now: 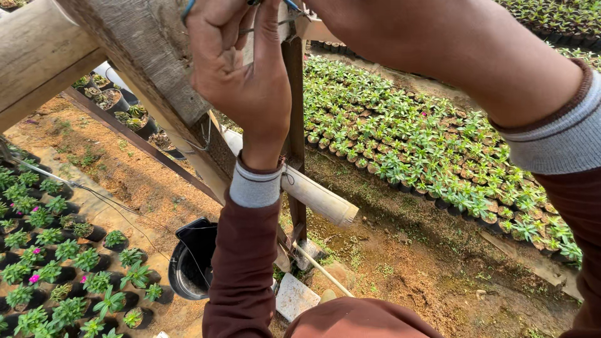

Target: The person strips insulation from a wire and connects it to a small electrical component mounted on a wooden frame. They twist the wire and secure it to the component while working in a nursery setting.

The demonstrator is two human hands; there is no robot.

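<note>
My left hand [241,69] is raised against a rough wooden beam [144,50], fingers closed on a thin grey wire [266,26] near the top edge. Short blue pieces [186,9] show beside the fingers; what they belong to is cut off. My right hand [341,15] reaches in from the upper right to the same spot, where the beam meets an upright wooden post [294,125]. Its fingers are hidden beyond the frame's edge. Both arms wear maroon sleeves with grey cuffs.
A pale bamboo pole [316,199] crosses the post below my left wrist. A black bucket [191,260] and a white flat slab [294,295] lie on the bare soil. Potted seedlings [50,263] fill the left; a wide seedling bed [426,147] lies right.
</note>
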